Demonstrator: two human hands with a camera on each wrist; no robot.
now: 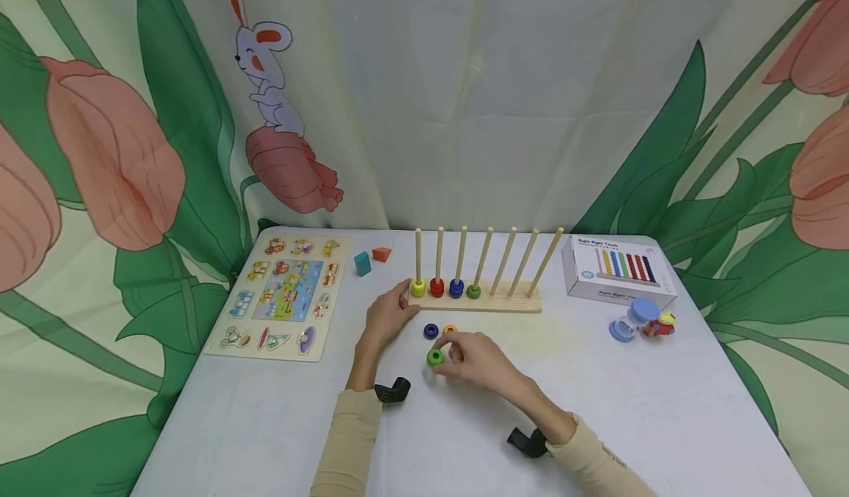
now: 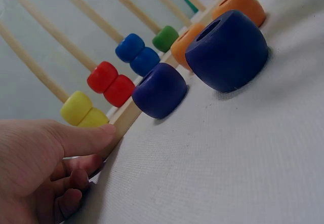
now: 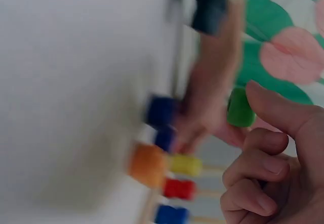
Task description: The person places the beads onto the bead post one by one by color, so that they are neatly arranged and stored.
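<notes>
White-clothed table, puzzle board laid along left edge, blocks and peg rack set toward back edge, box placed near back right corner, loose beads spread mid-table

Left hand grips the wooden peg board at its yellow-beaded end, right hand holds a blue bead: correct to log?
Not quite: the right hand holds a green bead, as the head view shows. The left hand does grip the wooden peg board there.

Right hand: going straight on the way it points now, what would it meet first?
Likely the left hand, near its wrist: in the head view, the right hand, pinching a green bead, points that way. Depth is unclear, so it might pass above.
</notes>
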